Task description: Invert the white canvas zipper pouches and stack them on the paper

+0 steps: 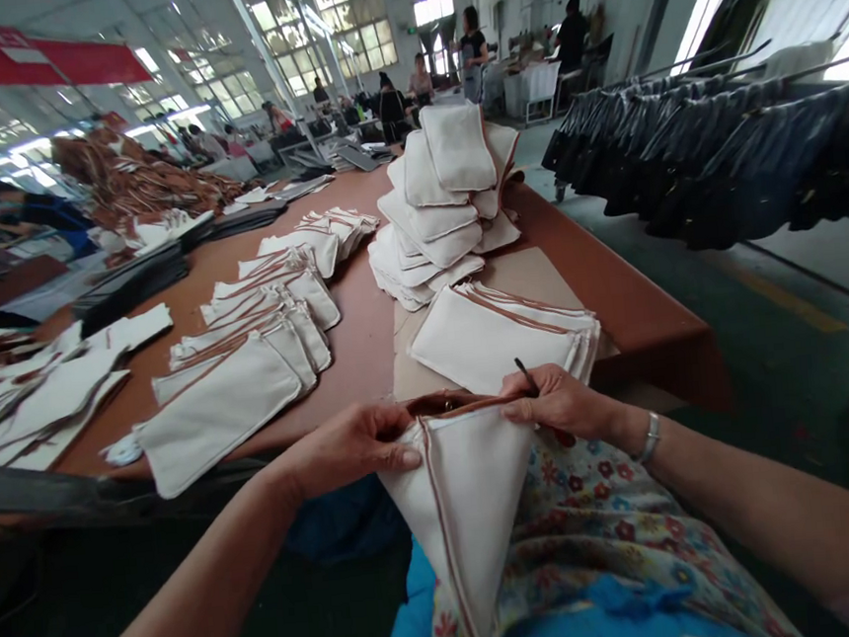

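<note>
A cream fabric piece (483, 482) hangs between the person's two hands, above the lap and just in front of the near edge of the brown-covered table (631, 300). It is wide along the top and narrows downward to a point, like a long wedge. Its cloth looks matte and pale, fairly smooth across the front, with soft shading where it bends. A thin brown line of trim runs from the top near the left hand (365, 448) down to the lower tip, dividing a narrower left face from a broader right one. Along the top, a brown strip (432, 404) shows behind the cream edge, with a small shiny spot on it too tiny to make out.

The left hand pinches the upper left corner, thumb on the front face. The right hand (562, 404) grips the upper right corner between thumb and fingers, and a slim dark tool (525, 374) sticks up from the same hand; its kind cannot be told. Beneath the piece lies a flowered apron (612, 510). Just beyond the right hand, similar cream pieces with brown trim (492, 332) lie overlapped on the table.
</note>
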### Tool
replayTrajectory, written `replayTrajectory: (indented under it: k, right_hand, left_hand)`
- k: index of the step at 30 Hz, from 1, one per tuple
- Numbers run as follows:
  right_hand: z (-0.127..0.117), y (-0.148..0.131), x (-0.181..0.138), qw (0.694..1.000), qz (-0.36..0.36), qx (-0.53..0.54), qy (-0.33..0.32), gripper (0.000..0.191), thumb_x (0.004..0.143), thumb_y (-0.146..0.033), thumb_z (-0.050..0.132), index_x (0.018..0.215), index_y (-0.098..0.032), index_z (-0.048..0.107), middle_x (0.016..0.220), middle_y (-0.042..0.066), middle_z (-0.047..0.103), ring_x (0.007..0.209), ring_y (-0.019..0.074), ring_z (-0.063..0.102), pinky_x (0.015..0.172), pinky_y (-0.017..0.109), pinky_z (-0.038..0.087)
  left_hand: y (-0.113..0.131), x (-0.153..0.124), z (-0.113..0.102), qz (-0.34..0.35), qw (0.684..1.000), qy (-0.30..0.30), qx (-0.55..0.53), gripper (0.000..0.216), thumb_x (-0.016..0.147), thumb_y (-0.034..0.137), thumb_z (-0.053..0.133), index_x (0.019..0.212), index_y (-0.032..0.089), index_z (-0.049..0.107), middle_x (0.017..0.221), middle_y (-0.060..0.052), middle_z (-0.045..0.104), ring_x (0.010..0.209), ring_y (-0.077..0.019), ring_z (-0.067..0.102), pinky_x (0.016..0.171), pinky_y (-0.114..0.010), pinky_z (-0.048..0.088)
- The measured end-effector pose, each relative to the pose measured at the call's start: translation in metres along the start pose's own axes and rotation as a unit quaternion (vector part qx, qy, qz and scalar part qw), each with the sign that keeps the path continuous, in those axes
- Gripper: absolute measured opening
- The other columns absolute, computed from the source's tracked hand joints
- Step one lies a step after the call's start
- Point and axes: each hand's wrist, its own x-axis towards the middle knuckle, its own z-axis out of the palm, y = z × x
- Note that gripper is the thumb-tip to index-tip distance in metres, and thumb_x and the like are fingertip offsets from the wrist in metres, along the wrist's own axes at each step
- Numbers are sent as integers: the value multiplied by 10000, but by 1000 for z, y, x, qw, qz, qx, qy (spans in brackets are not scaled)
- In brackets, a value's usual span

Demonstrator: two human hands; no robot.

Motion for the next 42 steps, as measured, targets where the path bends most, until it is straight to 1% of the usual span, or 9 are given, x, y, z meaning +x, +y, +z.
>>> replayTrajectory:
  k: [4,7,12,18,20,23,26,35,42]
  right_hand:
    - [-17,-7,0,977,-68,-200,-16,180,788,-242,685,911,-111,701,867,60,669,819,173,594,785,306,460]
    - [-13,-31,-4,983,-114,-146,-6,309,850,-232,627,1138,-124,649,1091,100,677,1002,192,614,915,335,461]
    - [9,-51,-7,986,-130,-103,-21,150,877,-249,618,940,-115,637,831,32,643,745,124,567,688,237,459]
    - [20,-44,-6,951,-234,-202,28,55,882,-174,548,876,-135,586,840,59,612,773,149,554,719,276,443]
    - [17,-46,-5,958,-210,-193,21,57,887,-187,534,870,-143,566,830,55,597,764,148,547,706,276,450]
    - [7,-49,-2,997,-48,-14,-64,150,929,-296,507,867,-161,524,659,-26,502,516,87,474,471,198,392]
    - [-1,-48,1,979,59,140,-134,224,916,-381,548,890,-164,502,615,-69,451,368,40,378,331,155,280]
    - [0,-50,4,991,46,98,-82,317,876,-447,627,841,-158,502,649,-70,446,448,25,394,393,148,300]
    - [6,-53,4,999,4,-32,-18,41,768,-129,644,787,-112,611,681,-33,564,619,66,445,546,183,344]
  left_hand:
    - [6,21,26,40,998,7,-50,308,776,375,739,958,135,679,850,-28,647,750,-154,565,688,-231,422]
    - [12,34,41,71,994,-20,-77,256,789,319,731,962,139,676,900,-30,641,791,-150,562,723,-232,422]
    - [22,40,45,80,992,-39,-88,218,776,289,747,901,127,671,885,-32,606,808,-152,537,738,-240,424]
    - [26,43,45,85,995,-23,-55,277,782,367,746,799,106,656,788,-12,559,736,-129,473,680,-235,381]
    - [25,45,48,89,995,-4,-50,289,800,376,732,768,101,653,774,-15,556,730,-126,462,676,-238,368]
    - [26,47,52,77,994,4,-78,290,833,383,698,825,93,685,803,-27,560,720,-124,462,647,-238,351]
    - [26,48,53,70,992,-21,-107,288,833,371,698,871,85,705,847,-46,575,727,-128,478,634,-239,351]
    - [30,53,57,55,997,51,-12,306,880,400,590,835,108,669,776,-20,550,688,-127,462,586,-232,332]
    - [39,52,62,74,989,89,93,295,890,337,517,729,120,634,713,1,494,650,-118,418,537,-220,297]
